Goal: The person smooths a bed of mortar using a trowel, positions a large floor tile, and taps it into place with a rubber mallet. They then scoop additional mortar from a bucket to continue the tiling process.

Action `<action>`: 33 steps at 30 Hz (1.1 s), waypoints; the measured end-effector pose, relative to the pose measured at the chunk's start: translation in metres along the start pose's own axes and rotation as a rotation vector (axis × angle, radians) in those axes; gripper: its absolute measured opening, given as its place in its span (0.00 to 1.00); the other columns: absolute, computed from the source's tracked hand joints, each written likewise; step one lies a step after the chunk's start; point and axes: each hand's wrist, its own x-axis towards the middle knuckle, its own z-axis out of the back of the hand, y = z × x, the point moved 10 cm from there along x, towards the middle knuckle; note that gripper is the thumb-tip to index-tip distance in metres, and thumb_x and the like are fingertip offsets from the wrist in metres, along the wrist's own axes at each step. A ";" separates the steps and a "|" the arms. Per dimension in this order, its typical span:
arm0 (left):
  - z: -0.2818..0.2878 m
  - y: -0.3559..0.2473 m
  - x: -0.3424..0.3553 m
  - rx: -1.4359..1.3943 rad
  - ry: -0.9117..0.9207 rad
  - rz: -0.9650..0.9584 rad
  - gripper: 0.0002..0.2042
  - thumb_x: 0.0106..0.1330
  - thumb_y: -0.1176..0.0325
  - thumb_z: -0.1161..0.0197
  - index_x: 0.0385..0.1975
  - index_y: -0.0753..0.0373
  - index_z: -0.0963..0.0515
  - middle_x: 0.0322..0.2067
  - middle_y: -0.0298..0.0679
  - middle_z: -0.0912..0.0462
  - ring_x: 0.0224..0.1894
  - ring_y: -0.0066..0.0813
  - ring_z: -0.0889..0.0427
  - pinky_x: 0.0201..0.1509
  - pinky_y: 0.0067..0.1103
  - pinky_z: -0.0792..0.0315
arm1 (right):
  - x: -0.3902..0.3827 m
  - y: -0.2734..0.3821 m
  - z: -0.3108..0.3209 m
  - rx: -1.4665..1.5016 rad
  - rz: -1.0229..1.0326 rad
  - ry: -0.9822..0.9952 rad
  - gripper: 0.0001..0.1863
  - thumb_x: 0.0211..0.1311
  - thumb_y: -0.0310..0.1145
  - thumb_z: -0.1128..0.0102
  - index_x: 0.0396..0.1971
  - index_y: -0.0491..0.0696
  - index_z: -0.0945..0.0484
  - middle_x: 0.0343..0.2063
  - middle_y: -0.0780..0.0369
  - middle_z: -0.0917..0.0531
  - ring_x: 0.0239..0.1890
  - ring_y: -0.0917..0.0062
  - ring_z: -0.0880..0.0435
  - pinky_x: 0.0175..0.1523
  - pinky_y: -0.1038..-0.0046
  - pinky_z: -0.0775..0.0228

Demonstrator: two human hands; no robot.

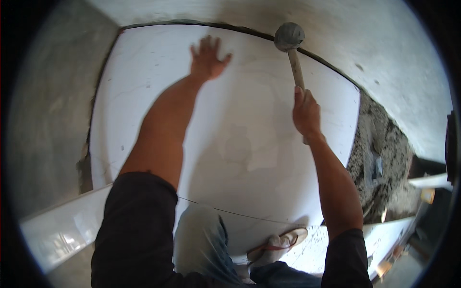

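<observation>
White slab [259, 105], large, smooth, faintly marked; it lies flat before us, its far edge along a pale grey wall [365, 43]; our left hand [206, 62] is over the slab's far part, left of its middle, palm down, fingers spread wide, holding nothing; bit blurred, so we can't tell if it touches the surface; our right hand [306, 113] is over the slab's right part, fingers closed round the wooden handle [295, 69] of a mallet [289, 37]; mallet's dark grey head shows at the slab's far edge, right of the middle; we can't tell whether head and slab meet; rough grey mortar [384, 139] borders the slab's right side; darker grey wall [53, 105] rises off its left side; thin dark line [240, 214] runs across its near end, joint or string, we can't tell; at that same end we see our faded blue jeans [199, 240] and a sandal [298, 235] with a reddish strap; glossy white strip [72, 225] runs off the slab's near-left corner.
</observation>
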 end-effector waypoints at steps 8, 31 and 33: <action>-0.007 -0.008 0.019 0.003 0.035 0.137 0.36 0.67 0.38 0.63 0.70 0.54 0.51 0.71 0.41 0.56 0.73 0.43 0.60 0.65 0.61 0.63 | -0.024 -0.090 0.067 0.068 -0.203 -0.188 0.28 0.70 0.52 0.61 0.33 0.38 0.28 0.29 0.40 0.21 0.36 0.41 0.23 0.44 0.50 0.32; 0.003 -0.262 -0.036 0.020 0.216 -0.141 0.33 0.68 0.43 0.64 0.71 0.49 0.57 0.72 0.40 0.63 0.73 0.50 0.65 0.66 0.61 0.66 | -0.026 -0.204 0.137 0.131 -0.373 0.002 0.30 0.70 0.52 0.61 0.43 0.37 0.26 0.36 0.41 0.20 0.44 0.46 0.21 0.50 0.55 0.30; 0.000 -0.260 -0.035 0.013 0.207 -0.134 0.33 0.68 0.44 0.63 0.71 0.49 0.57 0.72 0.40 0.63 0.73 0.51 0.65 0.65 0.62 0.66 | -0.032 -0.224 0.147 0.042 -0.326 -0.066 0.30 0.69 0.53 0.60 0.40 0.37 0.25 0.31 0.45 0.19 0.38 0.51 0.19 0.45 0.56 0.28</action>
